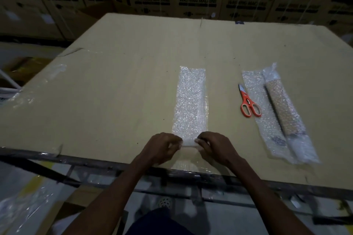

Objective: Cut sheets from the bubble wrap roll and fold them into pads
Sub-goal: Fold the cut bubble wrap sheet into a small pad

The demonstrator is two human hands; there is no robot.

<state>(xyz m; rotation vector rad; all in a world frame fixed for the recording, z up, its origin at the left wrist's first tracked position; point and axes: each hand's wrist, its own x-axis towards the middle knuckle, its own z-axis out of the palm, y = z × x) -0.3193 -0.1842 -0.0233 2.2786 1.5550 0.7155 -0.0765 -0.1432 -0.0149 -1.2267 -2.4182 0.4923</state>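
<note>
Head view: both hands pinch the near end of a bubble wrap strip (191,101) on the cardboard-topped table (114,82), left hand (162,148) and right hand (214,146) closed on its rolled edge, the strip running away from them. Beyond the right hand, orange scissors (249,102) lie touching the bubble wrap roll (280,116), which sits in a clear bag. Cartons (198,0) behind read "LG" and "WASHING MACHINE".
</note>
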